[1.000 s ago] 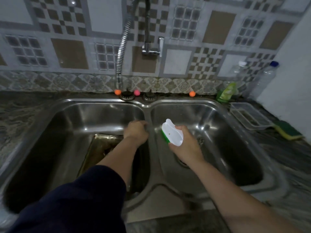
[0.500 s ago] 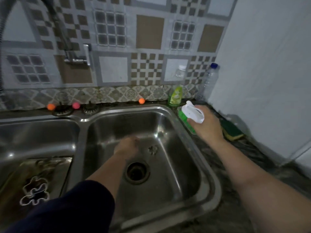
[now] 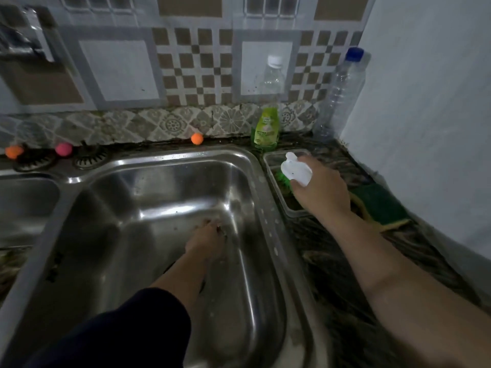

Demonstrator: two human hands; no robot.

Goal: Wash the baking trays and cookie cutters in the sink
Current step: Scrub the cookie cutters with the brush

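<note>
My right hand (image 3: 320, 192) grips a scrub brush (image 3: 296, 171) with a white handle and green bristles, held over a shallow clear plastic tray (image 3: 275, 187) on the counter right of the sink. My left hand (image 3: 206, 241) reaches down to the floor of the right steel basin (image 3: 159, 208), fingers curled near its far right corner; whether it holds anything is unclear. The left basin (image 3: 24, 197) shows only as a strip at the left edge. No baking tray or cookie cutter is visible now.
A green dish-soap pouch (image 3: 265, 128) and two clear bottles (image 3: 340, 94) stand against the tiled wall. A green-and-yellow sponge (image 3: 380, 205) lies by the white side wall. Orange and pink balls (image 3: 197, 138) sit on the ledge behind the sink beside drain strainers (image 3: 89, 158).
The view swung right, away from the left basin with the tray and cutter. My right hand carried the brush to the plastic tray. My left hand moved into the right basin.
</note>
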